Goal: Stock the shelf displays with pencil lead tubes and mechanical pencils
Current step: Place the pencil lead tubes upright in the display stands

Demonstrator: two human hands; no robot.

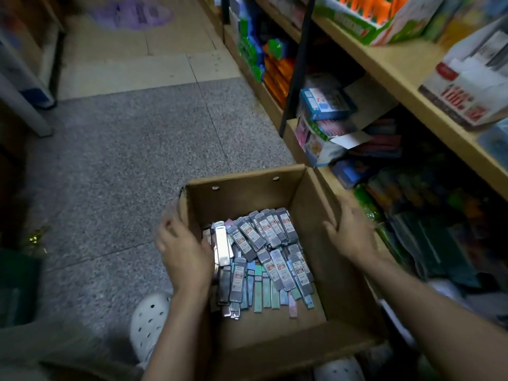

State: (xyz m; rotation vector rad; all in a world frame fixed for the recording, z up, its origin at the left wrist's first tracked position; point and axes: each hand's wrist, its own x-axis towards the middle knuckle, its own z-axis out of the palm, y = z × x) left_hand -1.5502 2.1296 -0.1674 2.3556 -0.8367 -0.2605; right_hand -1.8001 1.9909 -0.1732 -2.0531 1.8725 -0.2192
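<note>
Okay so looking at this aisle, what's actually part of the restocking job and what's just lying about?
Part of the job:
- cardboard box, left hand and right hand on its sides
- pencil lead tubes piled inside
- wooden shelf to be stocked

Just lying about:
- blue carton on the lower shelf
- purple floor sticker
- white clogs

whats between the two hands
In the head view, the cardboard box with its lead tubes lies between left hand and right hand.
</note>
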